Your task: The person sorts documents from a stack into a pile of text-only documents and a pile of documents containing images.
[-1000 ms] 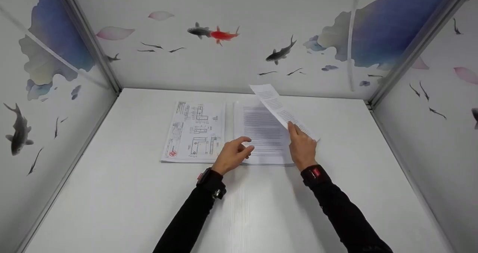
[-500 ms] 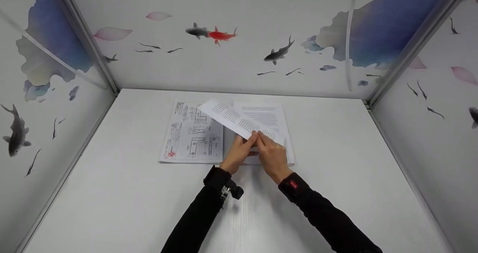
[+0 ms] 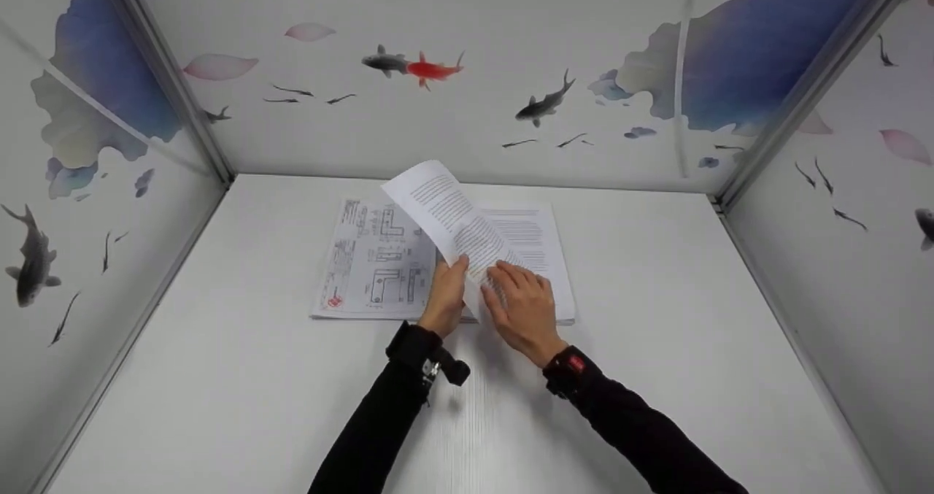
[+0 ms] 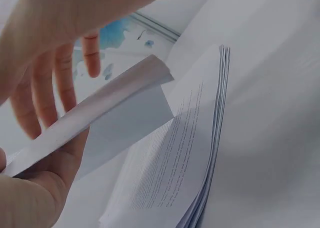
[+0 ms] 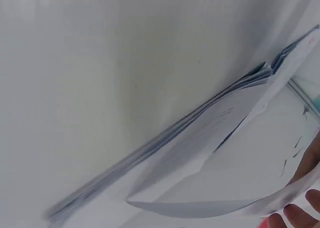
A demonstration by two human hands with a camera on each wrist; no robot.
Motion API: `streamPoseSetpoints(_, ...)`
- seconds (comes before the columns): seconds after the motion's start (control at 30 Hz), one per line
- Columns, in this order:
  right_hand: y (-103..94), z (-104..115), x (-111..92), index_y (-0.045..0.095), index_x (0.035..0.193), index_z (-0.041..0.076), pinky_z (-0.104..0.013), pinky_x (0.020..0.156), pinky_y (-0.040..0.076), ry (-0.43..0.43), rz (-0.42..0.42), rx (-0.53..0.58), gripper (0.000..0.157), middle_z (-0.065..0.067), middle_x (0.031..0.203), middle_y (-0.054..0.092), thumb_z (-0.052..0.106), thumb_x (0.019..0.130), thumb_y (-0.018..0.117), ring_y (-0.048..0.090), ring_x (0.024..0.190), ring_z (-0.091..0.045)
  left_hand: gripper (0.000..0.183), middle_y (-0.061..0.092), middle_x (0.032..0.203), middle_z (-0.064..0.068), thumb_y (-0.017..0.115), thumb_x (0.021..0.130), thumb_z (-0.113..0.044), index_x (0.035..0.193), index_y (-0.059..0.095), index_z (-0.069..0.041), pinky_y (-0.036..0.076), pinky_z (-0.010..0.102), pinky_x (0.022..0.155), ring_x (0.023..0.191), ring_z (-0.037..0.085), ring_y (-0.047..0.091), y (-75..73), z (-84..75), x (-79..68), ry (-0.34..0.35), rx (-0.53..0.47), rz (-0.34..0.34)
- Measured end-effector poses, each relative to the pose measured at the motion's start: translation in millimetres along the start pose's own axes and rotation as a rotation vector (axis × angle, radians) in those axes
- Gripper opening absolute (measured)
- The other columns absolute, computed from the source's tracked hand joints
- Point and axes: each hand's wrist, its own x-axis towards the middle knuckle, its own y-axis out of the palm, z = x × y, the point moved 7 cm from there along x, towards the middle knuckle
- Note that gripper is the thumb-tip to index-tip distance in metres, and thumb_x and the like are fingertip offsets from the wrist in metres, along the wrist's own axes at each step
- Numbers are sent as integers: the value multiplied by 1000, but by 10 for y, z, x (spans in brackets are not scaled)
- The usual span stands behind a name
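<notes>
My left hand (image 3: 444, 297) pinches the near left edge of a printed sheet of paper (image 3: 436, 202), thumb on its upper face. That sheet stands tilted and curved, its far end raised over the gap between two paper stacks. My right hand (image 3: 531, 313) touches the sheet's lower right part with loosely spread fingers. Beneath lies a stack of text pages (image 3: 562, 290), partly covered. In the left wrist view, the right hand's fingers (image 4: 64, 78) hang beside the curled sheet (image 4: 120, 85). At the right wrist view's edge, fingers (image 5: 297, 217) meet the sheet; whose they are I cannot tell.
To the left lies a stack of technical drawings (image 3: 350, 275) with a red stamp on its top sheet. Both stacks sit towards the back of a white table (image 3: 241, 377). Patterned panels (image 3: 474, 12) enclose the back and sides.
The right hand has carried the sheet leftwards to the left hand, which now grips its edge. The right fingers have loosened from their pinch. The sheet's far end has risen.
</notes>
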Motion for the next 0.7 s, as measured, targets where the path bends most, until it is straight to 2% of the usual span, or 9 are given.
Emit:
streamPoseSetpoints(0.17,47,-507,80,56,136,9,-49,107,39,474,161,352,45,-14,138,57,37,100,50,51,130,-31,40,67,121,12,45,98,-13,137,50,-8,54,32,86,103,20,68,-94,-15,7,-34,-29,-9)
streamPoseSetpoints(0.23,93,-671,75,42,147,7,-48,113,34,603,243,475,56,-17,148,47,39,101,49,42,138,-33,40,70,113,11,49,92,-8,132,54,-5,53,30,83,97,19,69,-139,-26,14,-36,-19,-36)
streamPoseSetpoints(0.3,143,-792,54,25,154,6,-48,117,28,683,326,584,71,-19,156,34,43,100,50,33,144,-35,42,71,108,10,52,86,-5,127,58,-4,52,29,81,93,18,69,-175,-39,26,-29,-6,-61)
streamPoseSetpoints(0.33,164,-838,41,18,156,6,-49,118,25,708,364,635,77,-19,159,27,46,99,50,28,147,-35,43,71,106,9,52,83,-4,126,59,-4,52,28,80,92,18,69,-190,-42,34,-26,5,-70)
streamPoseSetpoints(0.4,190,-899,19,8,158,8,-49,118,24,739,415,759,85,-20,158,27,49,98,53,30,145,-35,46,71,107,10,52,80,-3,124,60,-3,51,28,79,92,19,69,-208,-49,47,-15,20,-77)
streamPoseSetpoints(0.47,192,-938,14,13,158,10,-50,114,31,763,431,876,84,-21,153,36,47,96,58,42,137,-34,47,71,108,12,52,77,-2,124,60,-2,50,28,79,92,19,68,-230,-44,60,-5,28,-84)
streamPoseSetpoints(0.53,182,-973,23,24,155,12,-46,105,41,775,423,945,78,-19,141,49,42,95,63,54,121,-30,48,71,109,11,53,76,-3,124,61,-4,50,27,79,92,19,67,-277,-24,65,-8,49,-111)
streamPoseSetpoints(0.6,153,-1013,43,35,150,13,-39,92,50,777,381,957,69,-15,128,57,34,93,68,62,104,-24,49,70,110,9,54,78,-4,126,60,-6,50,27,80,92,18,67,-325,1,68,-13,73,-137)
streamPoseSetpoints(0.7,96,-1083,78,44,144,11,-29,75,53,763,304,878,62,-14,116,62,24,90,72,65,87,-17,47,69,112,7,58,83,-8,130,57,-11,51,29,82,95,18,67,-391,47,72,-17,142,-168)
